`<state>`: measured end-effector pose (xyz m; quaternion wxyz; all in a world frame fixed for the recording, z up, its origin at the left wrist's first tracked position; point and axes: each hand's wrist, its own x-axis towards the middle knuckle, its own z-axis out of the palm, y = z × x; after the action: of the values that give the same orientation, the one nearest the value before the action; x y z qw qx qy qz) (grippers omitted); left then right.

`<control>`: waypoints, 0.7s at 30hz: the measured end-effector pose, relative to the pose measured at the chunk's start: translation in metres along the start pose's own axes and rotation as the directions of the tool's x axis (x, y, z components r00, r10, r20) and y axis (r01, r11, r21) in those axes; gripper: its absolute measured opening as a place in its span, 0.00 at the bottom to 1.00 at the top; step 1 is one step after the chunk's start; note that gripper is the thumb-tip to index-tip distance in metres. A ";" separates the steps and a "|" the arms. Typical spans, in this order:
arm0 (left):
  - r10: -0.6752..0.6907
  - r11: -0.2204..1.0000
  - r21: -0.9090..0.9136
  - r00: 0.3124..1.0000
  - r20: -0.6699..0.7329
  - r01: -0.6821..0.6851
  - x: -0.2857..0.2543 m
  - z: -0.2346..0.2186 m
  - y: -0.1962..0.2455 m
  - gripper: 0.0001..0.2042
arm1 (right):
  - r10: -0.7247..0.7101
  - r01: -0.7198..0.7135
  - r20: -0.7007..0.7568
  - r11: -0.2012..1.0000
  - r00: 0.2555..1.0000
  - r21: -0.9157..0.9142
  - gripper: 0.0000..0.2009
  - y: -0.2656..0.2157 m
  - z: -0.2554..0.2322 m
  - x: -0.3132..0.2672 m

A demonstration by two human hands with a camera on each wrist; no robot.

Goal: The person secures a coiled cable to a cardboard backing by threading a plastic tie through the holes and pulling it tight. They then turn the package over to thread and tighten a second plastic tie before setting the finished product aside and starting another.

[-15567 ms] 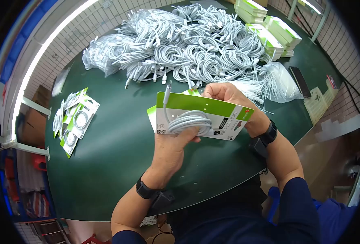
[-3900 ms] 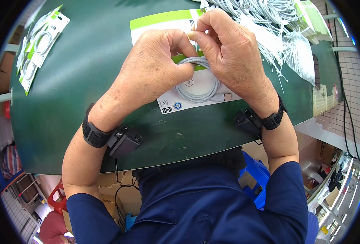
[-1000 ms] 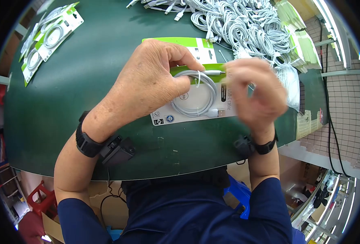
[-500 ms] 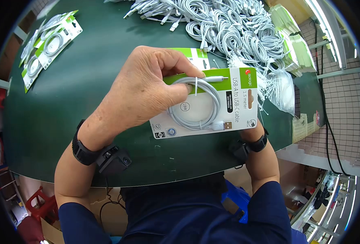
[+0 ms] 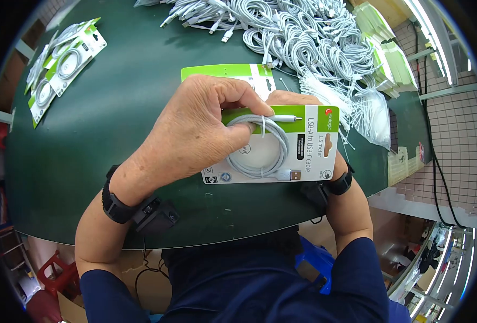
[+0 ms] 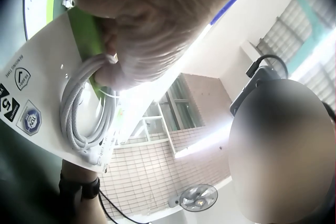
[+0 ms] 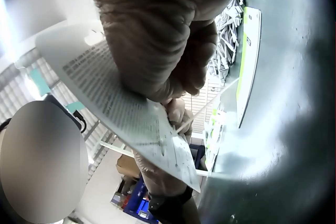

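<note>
My left hand (image 5: 187,129) holds a white and green retail card (image 5: 319,151) upright above the table. Its thumb and index finger pinch a coiled white USB cable (image 5: 286,145) on the card's front, and the right wrist view has its other fingers (image 7: 177,111) behind the card. Small white cable ties (image 5: 263,127) bind the coil. Mostly hidden from the head view, my right hand (image 5: 292,98) is behind the card. There, in the right wrist view, its fingers are curled against the printed back, close to a thin white tie end (image 7: 206,109); I cannot tell whether they grip it.
Another card (image 5: 233,70) lies on the green table (image 5: 141,54) just beyond my hands. Carded cables (image 5: 68,63) lie at the left. A big heap of coiled cables (image 5: 303,43), loose cable ties (image 5: 327,94), a clear bag (image 5: 373,116) and stacked cards (image 5: 397,67) fill the far right.
A second ago the right hand was blurred at the card's right end; now it is behind the card. The card is lifted nearer upright, and the left hand keeps its pinch.
</note>
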<state>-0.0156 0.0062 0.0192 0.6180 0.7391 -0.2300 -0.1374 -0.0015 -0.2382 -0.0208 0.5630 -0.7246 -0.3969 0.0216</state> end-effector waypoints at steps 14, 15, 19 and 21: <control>0.298 0.778 0.515 0.933 0.201 -0.360 -0.010 0.018 -0.006 0.20 | -0.046 0.006 -0.081 0.901 0.996 -0.435 0.04 0.013 -0.008 0.002; 0.284 0.787 0.510 0.938 0.200 -0.347 -0.012 0.020 -0.002 0.19 | -0.008 -0.023 -0.079 0.921 0.997 -0.389 0.03 0.013 -0.006 0.001; 0.230 0.772 0.549 0.945 0.232 -0.322 -0.015 0.020 0.011 0.16 | -0.031 -0.003 -0.080 0.922 0.996 -0.388 0.02 0.009 -0.002 0.003; 0.220 0.799 0.515 0.948 0.232 -0.311 -0.016 0.021 0.013 0.15 | -0.020 -0.005 -0.062 0.921 0.998 -0.389 0.02 0.008 -0.002 0.002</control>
<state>-0.0419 -0.0050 0.0264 0.3745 0.8309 -0.4099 -0.0368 0.0054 -0.2389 -0.0255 0.4208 -0.8206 -0.3777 -0.0831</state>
